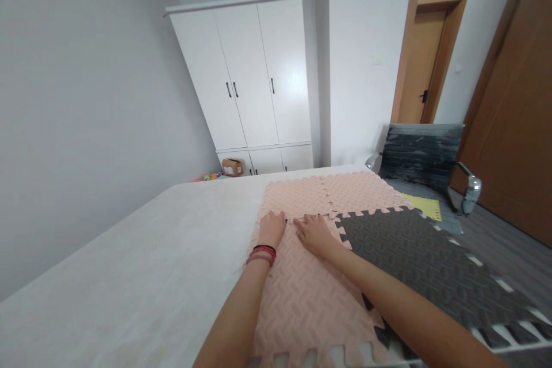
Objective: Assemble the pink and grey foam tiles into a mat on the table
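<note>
Puzzle-edged foam mats lie on a white surface. A pink mat (310,299) is nearest, with two more pink mats, one at the back left (295,195) and one at the back right (362,191). A dark grey mat (414,259) lies to the right of the near pink one. My left hand (271,230), with red bands at the wrist, rests palm down at the left end of the seam between the near and back pink mats. My right hand (314,233) lies on the same seam, fingers spread, close to the grey mat's corner. Neither hand holds anything.
The white surface (150,264) extends to the left. A chair (422,155) with a yellow mat (425,207) on its seat stands at the right. Behind are a white wardrobe (259,80), a cardboard box (233,167) and a wooden door (420,69).
</note>
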{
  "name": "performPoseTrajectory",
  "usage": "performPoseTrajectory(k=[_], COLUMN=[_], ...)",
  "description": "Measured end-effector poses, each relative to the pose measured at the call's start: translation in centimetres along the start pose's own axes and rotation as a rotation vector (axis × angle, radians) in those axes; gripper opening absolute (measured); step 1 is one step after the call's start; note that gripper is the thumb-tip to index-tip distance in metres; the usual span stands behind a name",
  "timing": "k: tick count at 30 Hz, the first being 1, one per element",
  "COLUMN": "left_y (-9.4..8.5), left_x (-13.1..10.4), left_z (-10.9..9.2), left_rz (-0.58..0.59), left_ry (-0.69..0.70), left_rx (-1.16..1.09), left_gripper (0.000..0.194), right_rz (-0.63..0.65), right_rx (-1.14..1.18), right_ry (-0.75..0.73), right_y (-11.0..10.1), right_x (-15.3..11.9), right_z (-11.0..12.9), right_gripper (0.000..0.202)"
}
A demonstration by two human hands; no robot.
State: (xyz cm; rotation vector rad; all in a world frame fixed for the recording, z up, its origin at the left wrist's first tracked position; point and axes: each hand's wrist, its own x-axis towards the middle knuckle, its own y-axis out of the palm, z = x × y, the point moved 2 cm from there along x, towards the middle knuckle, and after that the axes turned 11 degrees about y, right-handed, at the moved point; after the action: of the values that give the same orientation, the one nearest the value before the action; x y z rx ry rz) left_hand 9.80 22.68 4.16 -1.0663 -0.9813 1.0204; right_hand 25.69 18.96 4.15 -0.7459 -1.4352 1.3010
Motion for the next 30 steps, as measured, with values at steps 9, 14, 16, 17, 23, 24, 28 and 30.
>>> performPoseTrajectory(k=[9, 14, 16, 17, 23, 24, 28, 30], left_y=[0.1, 0.0, -0.1, -0.1, -0.4, -0.4, -0.5, -0.6], left_x=[-0.1, -0.4, -0.3, -0.2, -0.6, -0.7, -0.6, -0.3], left_z=[-0.2, -0.2, -0.3, -0.4, -0.9, -1.0, -1.3, -1.5], left_rz=[0.004, -0.007, -0.003, -0.002, -0.007, -0.007, 0.014, 0.039], left_ry=[-0.006, -0.022, -0.026, -0.027, -0.044, -0.048, -0.064, -0.075], left_rx=[0.018, 0.018, 0.018, 0.019, 0.034, 0.035, 0.028, 0.02], left_gripper=[0.036, 0.037, 0.036, 0.036, 0.036, 0.037, 0.037, 0.037], right_rz=[0.114, 0.195, 0.224, 0.228, 0.166, 0.148, 0.067, 0.075], right_rx=[-0.156, -0.186, -0.178, -0.174, -0.125, -0.113, -0.09, -0.062], right_ry=[0.149, 0.15, 0.141, 0.137, 0.095, 0.088, 0.178, 0.245], right_y=[-0.5, 0.1, 0.1, 0.0, -0.6, -0.7, -0.3, 0.2], right_x=[0.5, 0.9, 1.4, 1.5, 0.5, 0.1, -0.9, -1.1], right_z=[3.5, 3.9, 4.1, 4.2, 2.8, 2.1, -1.6, -3.3], right_gripper=[0.046, 0.051, 0.051, 0.051, 0.053, 0.054, 0.063, 0.066])
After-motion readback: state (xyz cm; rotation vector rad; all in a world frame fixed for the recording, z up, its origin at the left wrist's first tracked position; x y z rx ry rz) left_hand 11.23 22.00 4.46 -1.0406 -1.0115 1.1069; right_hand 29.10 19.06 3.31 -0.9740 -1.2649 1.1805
